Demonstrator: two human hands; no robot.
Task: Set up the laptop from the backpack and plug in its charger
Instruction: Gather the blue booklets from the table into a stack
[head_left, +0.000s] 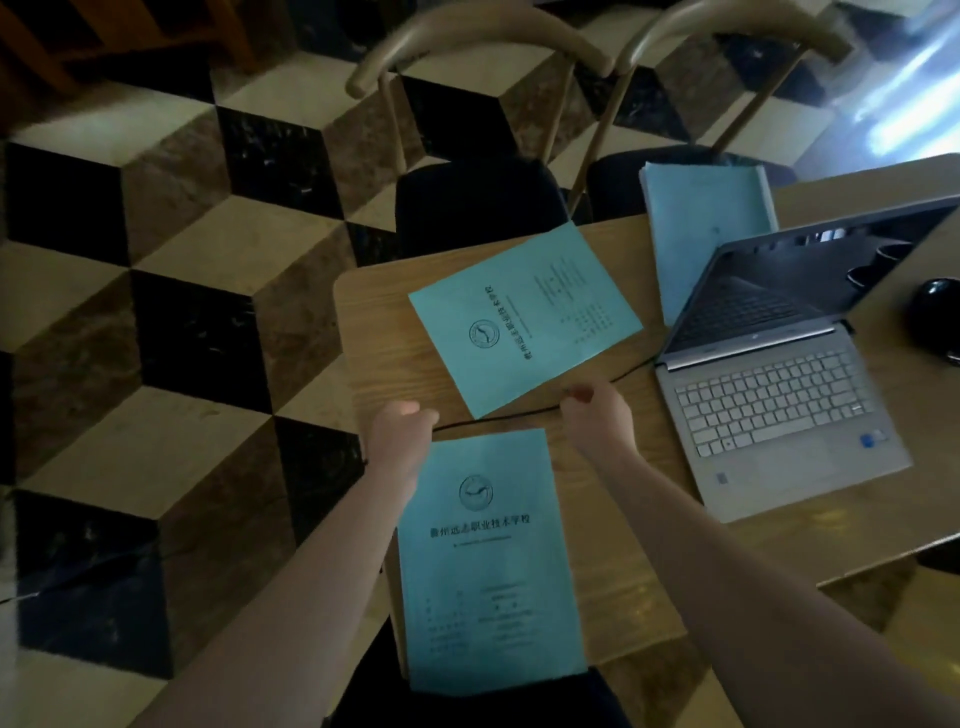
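Charger cable (498, 415) taut between left hand (402, 423) and right hand (597, 413)

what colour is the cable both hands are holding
Black: the charger cable runs between the left hand and right hand, seen in the head view.
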